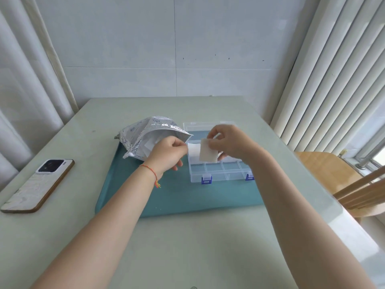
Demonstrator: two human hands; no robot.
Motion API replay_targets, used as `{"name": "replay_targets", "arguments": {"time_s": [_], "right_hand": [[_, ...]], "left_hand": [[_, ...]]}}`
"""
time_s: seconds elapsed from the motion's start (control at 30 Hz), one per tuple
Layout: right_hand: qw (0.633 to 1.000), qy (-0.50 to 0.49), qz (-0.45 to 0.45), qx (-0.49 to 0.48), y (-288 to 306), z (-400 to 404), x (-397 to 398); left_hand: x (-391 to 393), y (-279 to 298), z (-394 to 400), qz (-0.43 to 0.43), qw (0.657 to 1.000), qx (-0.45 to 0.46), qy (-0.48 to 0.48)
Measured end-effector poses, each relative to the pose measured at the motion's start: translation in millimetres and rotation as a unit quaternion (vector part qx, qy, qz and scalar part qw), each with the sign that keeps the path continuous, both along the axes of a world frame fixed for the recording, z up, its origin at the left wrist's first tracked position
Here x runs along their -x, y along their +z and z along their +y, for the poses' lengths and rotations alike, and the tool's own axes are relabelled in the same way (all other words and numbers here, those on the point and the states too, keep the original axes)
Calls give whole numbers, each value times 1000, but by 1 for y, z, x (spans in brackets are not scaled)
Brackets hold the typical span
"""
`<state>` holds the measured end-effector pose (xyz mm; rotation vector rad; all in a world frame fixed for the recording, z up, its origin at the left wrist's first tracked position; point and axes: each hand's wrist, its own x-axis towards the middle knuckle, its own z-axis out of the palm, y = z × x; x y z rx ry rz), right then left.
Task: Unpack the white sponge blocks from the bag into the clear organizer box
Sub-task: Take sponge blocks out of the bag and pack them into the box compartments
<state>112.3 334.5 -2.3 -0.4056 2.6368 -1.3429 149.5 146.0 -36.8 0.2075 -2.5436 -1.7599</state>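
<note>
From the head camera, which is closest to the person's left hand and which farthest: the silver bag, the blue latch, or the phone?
From the left hand:
1. Silver bag, touching it, just behind.
2. Blue latch, on the box front, to its right.
3. Phone, far left on the table.

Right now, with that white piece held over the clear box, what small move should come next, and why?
Probably lower the flat white sponge block, pinched by the right hand, into the clear plastic organizer box: it hangs just above open compartments, while the left hand holds another beside the silver foil bag.
</note>
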Motion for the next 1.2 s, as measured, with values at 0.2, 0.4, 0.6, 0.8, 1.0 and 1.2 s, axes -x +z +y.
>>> {"name": "replay_targets", "arguments": {"time_s": [0.2,0.4,0.6,0.8,1.0,1.2], "right_hand": [[997,-18,-69,33,-25,-9,-8],[996,0,-41,-75,-31,-24,-9],[973,-11,55,-223,-33,-31,-14],[949,-3,83,-305,-36,-35,-12],[940,43,56,-333,-28,-31,-11],[962,-15,107,-252,-13,-33,-17]], "left_hand": [[-9,-13,9,-35,998,-23,-37],[-13,-15,9,-23,998,-19,-47],[-11,-15,11,-28,999,4,-38],[-12,-14,12,-32,999,7,-38],[-12,-12,11,-38,998,-5,-44],[-16,-9,4,46,994,101,14]]}}
